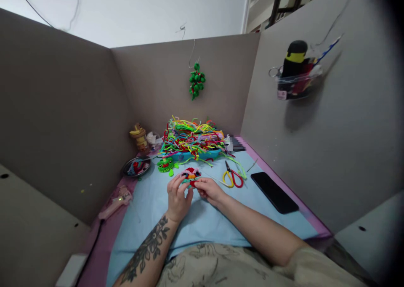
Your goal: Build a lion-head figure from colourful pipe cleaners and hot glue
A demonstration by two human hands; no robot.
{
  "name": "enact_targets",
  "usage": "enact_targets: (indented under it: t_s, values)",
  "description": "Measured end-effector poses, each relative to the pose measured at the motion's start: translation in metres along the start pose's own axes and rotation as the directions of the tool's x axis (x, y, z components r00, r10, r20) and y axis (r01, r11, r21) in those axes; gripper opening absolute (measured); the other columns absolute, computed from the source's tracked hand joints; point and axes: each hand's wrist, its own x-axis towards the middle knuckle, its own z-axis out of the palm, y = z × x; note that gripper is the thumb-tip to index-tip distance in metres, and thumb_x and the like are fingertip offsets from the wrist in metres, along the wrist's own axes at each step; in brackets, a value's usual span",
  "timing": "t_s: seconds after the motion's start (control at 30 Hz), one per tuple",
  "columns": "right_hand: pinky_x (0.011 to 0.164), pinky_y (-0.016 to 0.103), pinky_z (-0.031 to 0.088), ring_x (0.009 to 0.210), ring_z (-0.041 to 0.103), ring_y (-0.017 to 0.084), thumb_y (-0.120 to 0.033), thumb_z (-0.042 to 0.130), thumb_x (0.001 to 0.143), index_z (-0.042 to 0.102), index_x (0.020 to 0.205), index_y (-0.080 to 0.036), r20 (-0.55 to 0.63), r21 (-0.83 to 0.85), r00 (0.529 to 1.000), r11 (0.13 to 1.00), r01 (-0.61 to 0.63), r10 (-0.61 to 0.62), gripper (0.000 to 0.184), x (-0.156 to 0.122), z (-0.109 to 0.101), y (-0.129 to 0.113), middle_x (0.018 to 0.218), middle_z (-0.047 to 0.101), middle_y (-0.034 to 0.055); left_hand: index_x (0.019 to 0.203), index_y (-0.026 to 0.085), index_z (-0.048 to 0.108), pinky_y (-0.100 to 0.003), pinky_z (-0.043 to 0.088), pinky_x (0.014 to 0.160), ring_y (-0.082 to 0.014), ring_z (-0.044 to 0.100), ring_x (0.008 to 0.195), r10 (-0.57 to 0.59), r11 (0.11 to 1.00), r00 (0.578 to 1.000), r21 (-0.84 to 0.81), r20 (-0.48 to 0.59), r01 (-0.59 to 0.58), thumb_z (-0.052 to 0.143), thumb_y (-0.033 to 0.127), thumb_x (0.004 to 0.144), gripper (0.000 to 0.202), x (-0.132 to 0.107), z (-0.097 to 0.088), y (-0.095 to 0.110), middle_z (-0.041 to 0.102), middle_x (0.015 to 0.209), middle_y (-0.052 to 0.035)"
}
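Grey partition walls (63, 110) are closing in a small desk on three sides, and a pale blue mat (202, 224) is covering most of its pink top. Near the middle of the mat, a small red and teal pipe-cleaner figure (190, 175) is being held just above the surface. The left hand (177, 197), on a tattooed forearm, is pinching the figure's near left edge with curled fingers. The right hand (208, 191) is gripping its right side with the fingertips, and the two hands are almost touching.

Just to the right, scissors (232, 177) with one yellow and one red handle are lying on the mat, and a black phone (274, 192) is resting face up further right, near the mat's edge. A green pipe-cleaner creature (166, 165) is sitting just beyond the left hand. Behind it, a tangled heap of coloured pipe cleaners (191, 137) is spilling over a blue tray (189, 155). A dark bowl (136, 167) is sitting to the left, and a pink glue gun (115, 202) is lying nearer on the pink edge. On the back wall, a green ornament (197, 81) is hanging from a hook.
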Motion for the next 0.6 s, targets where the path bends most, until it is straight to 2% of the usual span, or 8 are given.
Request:
enact_targets:
  t_s: [0.6]
  values:
    - [0.037, 0.020, 0.015, 0.035, 0.032, 0.003, -0.035, 0.073, 0.060, 0.049, 0.057, -0.016, -0.003, 0.027, 1.000, 0.999, -0.027, 0.027, 0.030, -0.0009, 0.0010, -0.0008, 0.042, 0.045, -0.0068, 0.103, 0.020, 0.048, -0.045, 0.043, 0.093, -0.0255, 0.047, 0.116, -0.001, 1.000, 1.000, -0.010, -0.001, 0.001, 0.062, 0.012, 0.073, 0.034, -0.0006, 0.0000, -0.0011, 0.053, 0.110, -0.0098]
